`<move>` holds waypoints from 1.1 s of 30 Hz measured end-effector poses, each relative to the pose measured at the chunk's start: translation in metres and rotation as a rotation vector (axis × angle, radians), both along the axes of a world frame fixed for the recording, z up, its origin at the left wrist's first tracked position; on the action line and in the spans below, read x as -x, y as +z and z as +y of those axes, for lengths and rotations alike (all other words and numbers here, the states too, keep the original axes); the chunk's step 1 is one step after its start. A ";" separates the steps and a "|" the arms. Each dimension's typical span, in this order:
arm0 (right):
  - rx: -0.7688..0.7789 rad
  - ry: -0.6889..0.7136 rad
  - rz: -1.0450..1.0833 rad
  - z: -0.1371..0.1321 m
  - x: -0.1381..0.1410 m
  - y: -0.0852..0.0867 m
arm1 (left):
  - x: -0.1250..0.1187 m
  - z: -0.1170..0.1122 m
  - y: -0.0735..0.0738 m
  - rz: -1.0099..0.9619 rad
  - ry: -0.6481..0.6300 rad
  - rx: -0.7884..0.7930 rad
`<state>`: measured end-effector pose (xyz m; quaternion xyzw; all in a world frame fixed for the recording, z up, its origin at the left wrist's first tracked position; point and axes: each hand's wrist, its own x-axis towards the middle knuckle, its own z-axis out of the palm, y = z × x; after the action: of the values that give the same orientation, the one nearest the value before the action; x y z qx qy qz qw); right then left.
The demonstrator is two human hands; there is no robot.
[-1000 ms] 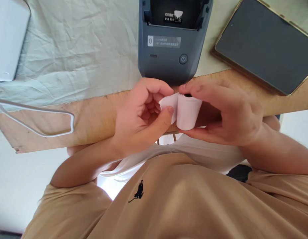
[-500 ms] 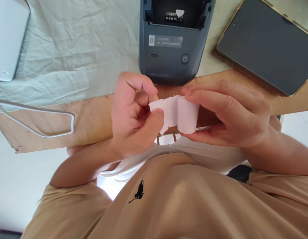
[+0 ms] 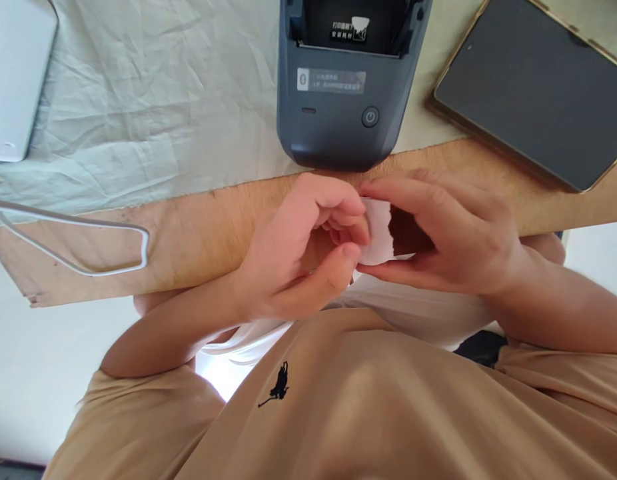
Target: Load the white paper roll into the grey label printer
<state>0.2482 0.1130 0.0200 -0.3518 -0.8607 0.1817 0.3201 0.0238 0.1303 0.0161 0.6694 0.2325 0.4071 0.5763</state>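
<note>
Both hands meet over the table's wooden front edge (image 3: pixel 198 227), just below a blue-grey label printer (image 3: pixel 341 87) whose paper bay stands open. My right hand (image 3: pixel 453 233) pinches a small white paper roll (image 3: pixel 377 233) between forefinger and thumb. My left hand (image 3: pixel 301 247) is closed against the roll's left side, with thumb and fingers pressed on it. Most of the roll is hidden by my fingers; only a strip of white with a torn edge shows.
A dark tablet (image 3: pixel 533 87) lies at the far right. A white device (image 3: pixel 16 80) sits at the far left, and a white cable (image 3: pixel 78 230) loops over the wooden edge. A wrinkled pale cloth (image 3: pixel 153 100) covers the tabletop behind.
The loose paper end that my left hand had pulled out leftward is gone from sight. My left hand has moved right against the roll, and both hands now cover most of it.
</note>
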 end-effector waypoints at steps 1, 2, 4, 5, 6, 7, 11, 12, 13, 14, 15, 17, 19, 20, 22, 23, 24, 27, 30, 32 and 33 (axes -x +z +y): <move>0.024 -0.001 0.032 0.000 0.000 -0.001 | 0.000 -0.001 -0.001 0.011 0.008 -0.002; 0.051 0.004 0.066 0.001 -0.001 -0.002 | 0.000 -0.002 -0.001 0.030 0.024 -0.020; 0.095 0.030 0.133 0.002 -0.001 -0.003 | 0.001 -0.004 -0.003 0.088 0.073 -0.066; 0.126 0.037 0.173 0.002 0.000 -0.004 | 0.002 -0.004 -0.004 0.113 0.091 -0.086; 0.168 0.038 0.231 0.002 0.000 -0.004 | 0.002 -0.004 -0.005 0.130 0.101 -0.106; 0.212 0.036 0.299 0.002 0.001 -0.005 | 0.003 -0.003 -0.005 0.143 0.100 -0.120; 0.369 0.053 0.416 0.001 0.003 -0.002 | 0.006 0.002 -0.009 0.175 0.050 -0.250; 0.377 0.054 0.408 0.001 0.002 -0.002 | 0.007 0.003 -0.009 0.197 0.030 -0.268; 0.370 0.055 0.400 0.001 0.002 -0.001 | 0.007 0.003 -0.010 0.217 0.013 -0.273; 0.358 0.054 0.397 0.001 0.001 -0.001 | 0.008 0.004 -0.010 0.227 -0.006 -0.270; 0.342 0.056 0.395 0.001 0.000 -0.001 | 0.008 0.004 -0.011 0.231 -0.018 -0.250; 0.331 0.070 0.366 0.002 -0.002 -0.001 | 0.008 0.003 -0.012 0.203 -0.031 -0.219; 0.340 0.083 0.341 0.002 -0.003 -0.002 | 0.007 0.002 -0.012 0.176 -0.027 -0.160; 0.334 0.088 0.337 0.002 -0.003 -0.002 | 0.006 0.002 -0.012 0.153 -0.015 -0.127; 0.306 0.103 0.320 0.003 -0.002 -0.001 | 0.003 0.001 -0.012 0.079 0.029 -0.065; 0.293 0.103 0.301 0.003 -0.001 0.000 | 0.002 0.000 -0.012 0.026 0.044 -0.048; 0.260 0.093 0.272 0.003 -0.001 0.002 | 0.002 0.000 -0.011 -0.022 0.047 -0.042; 0.094 0.020 0.162 0.004 0.001 0.005 | 0.002 -0.001 -0.006 -0.029 -0.007 -0.030; -0.055 -0.041 0.116 0.005 0.001 0.006 | 0.005 -0.001 -0.003 0.091 -0.035 0.027; -0.084 -0.054 0.108 0.006 0.000 0.004 | 0.007 -0.001 -0.003 0.132 -0.040 0.025; -0.088 -0.052 0.097 0.006 0.000 0.003 | 0.008 -0.001 -0.004 0.143 -0.045 0.020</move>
<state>0.2482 0.1195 0.0230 -0.3503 -0.8420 0.1523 0.3809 0.0163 0.1290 0.0123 0.6959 0.2620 0.3428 0.5741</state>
